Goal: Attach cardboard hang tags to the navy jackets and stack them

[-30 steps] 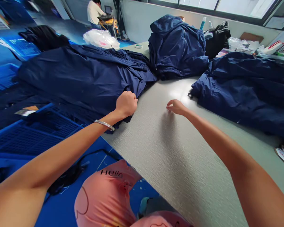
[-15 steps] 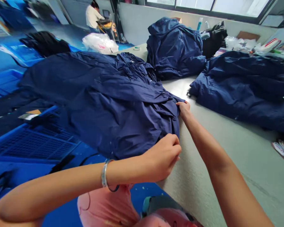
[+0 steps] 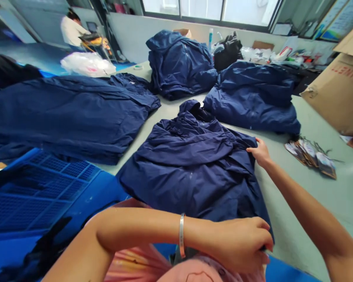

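A navy jacket (image 3: pixel 194 160) lies spread on the pale table in front of me, its hood pointing away. My right hand (image 3: pixel 259 152) pinches the jacket's upper right edge between thumb and fingers. Closed around its lower right corner is my left hand (image 3: pixel 244 241), with a silver bracelet on the wrist; the fingers partly hide the cloth there. To the left lies a pile of navy jackets (image 3: pixel 73 113), apart from the one I hold.
Two more navy heaps (image 3: pixel 181 64) (image 3: pixel 253 96) stand at the back. Tags (image 3: pixel 312 156) lie on the table (image 3: pixel 347 196) at right, near a cardboard box (image 3: pixel 341 90). Blue crates (image 3: pixel 47 188) stand at lower left. A person (image 3: pixel 73 29) sits far off.
The held jacket has moved right, off the left pile, and now lies separately on the table. Both hands moved right with it, and the view has turned right.
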Demonstrator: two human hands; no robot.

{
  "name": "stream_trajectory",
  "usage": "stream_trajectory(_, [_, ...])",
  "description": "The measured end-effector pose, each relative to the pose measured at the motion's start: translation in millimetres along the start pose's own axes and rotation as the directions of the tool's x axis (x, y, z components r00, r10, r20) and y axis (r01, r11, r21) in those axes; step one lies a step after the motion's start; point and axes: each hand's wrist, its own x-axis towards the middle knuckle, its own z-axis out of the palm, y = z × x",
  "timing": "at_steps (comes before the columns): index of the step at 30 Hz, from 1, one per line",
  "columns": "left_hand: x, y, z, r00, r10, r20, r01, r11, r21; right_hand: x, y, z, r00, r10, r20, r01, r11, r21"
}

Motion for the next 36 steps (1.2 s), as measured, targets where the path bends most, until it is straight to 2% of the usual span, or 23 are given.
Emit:
stream_trajectory(2, [5.3, 7.0, 2.4, 0.998, 0.063, 0.024, -0.064, 0.997, 0.032, -8.6, 21.2, -46.6, 0.999, -0.039, -0.02, 0.037, 0.996, -0.082])
stream_trajectory(3, [7.2, 7.8, 0.8, 0.997, 0.075, 0.001, -0.075, 0.996, 0.047, -13.6, 31.3, -69.5, 0.997, -0.074, -0.028, 0.07, 0.988, -0.135])
stream_trajectory(5, [10.8, 3.4, -6.9, 0.993, 0.064, -0.095, -0.06, 0.997, 0.038, -24.7, 50.3, -113.4, 0.99, -0.137, -0.031, 0.126, 0.962, -0.241])
stream_trajectory(7, [16.2, -8.0, -18.7, 0.98, 0.05, -0.194, -0.046, 0.999, 0.029, -36.5, 66.5, -152.5, 0.989, -0.143, -0.027, 0.123, 0.925, -0.358])
stream_trajectory(10, [31.7, -32.6, -39.4, 0.948, 0.04, -0.317, -0.017, 0.997, 0.076, -53.4, 81.4, -193.7, 0.992, -0.114, -0.057, 0.06, 0.812, -0.58])
stream_trajectory(12, [48.1, -49.7, -52.8, 0.915, 0.01, -0.404, 0.027, 0.996, 0.085, -61.6, 82.1, -203.9, 0.979, -0.192, -0.065, 0.092, 0.706, -0.702])
stream_trajectory(13, [57.8, -57.7, -59.0, 0.898, -0.002, -0.44, 0.042, 0.996, 0.08, -64.2, 79.4, -203.1, 0.966, -0.252, -0.056, 0.13, 0.664, -0.736])
stream_trajectory(15, [79.8, -72.4, -70.1, 0.857, -0.017, -0.515, 0.067, 0.995, 0.079, -65.9, 68.5, -189.9, 0.939, -0.343, -0.022, 0.223, 0.656, -0.721])
stream_trajectory(20, [138.1, -107.4, -89.5, 0.74, 0.029, -0.672, 0.099, 0.983, 0.152, -54.0, 25.5, -116.9, 0.873, -0.468, 0.135, 0.464, 0.716, -0.521])
stream_trajectory(24, [169.4, -138.2, -93.8, 0.639, 0.015, -0.769, 0.134, 0.982, 0.13, -39.5, 1.1, -65.6, 0.853, -0.441, 0.281, 0.521, 0.754, -0.399])
stream_trajectory(26, [175.0, -150.3, -91.0, 0.606, 0.015, -0.795, 0.148, 0.98, 0.132, -35.7, -1.6, -52.2, 0.889, -0.359, 0.284, 0.452, 0.785, -0.423])
stream_trajectory(29, [174.3, -159.5, -82.7, 0.586, 0.049, -0.809, 0.174, 0.967, 0.185, -37.0, 5.1, -45.5, 0.932, -0.299, 0.206, 0.359, 0.838, -0.41])
stream_trajectory(33, [171.8, -160.9, -73.6, 0.589, 0.115, -0.8, 0.2, 0.938, 0.283, -44.6, 18.2, -46.2, 0.919, -0.378, 0.113, 0.394, 0.863, -0.317])
stream_trajectory(36, [172.2, -160.0, -73.3, 0.621, 0.13, -0.773, 0.212, 0.921, 0.326, -48.0, 20.5, -45.5, 0.916, -0.389, 0.1, 0.398, 0.847, -0.352])
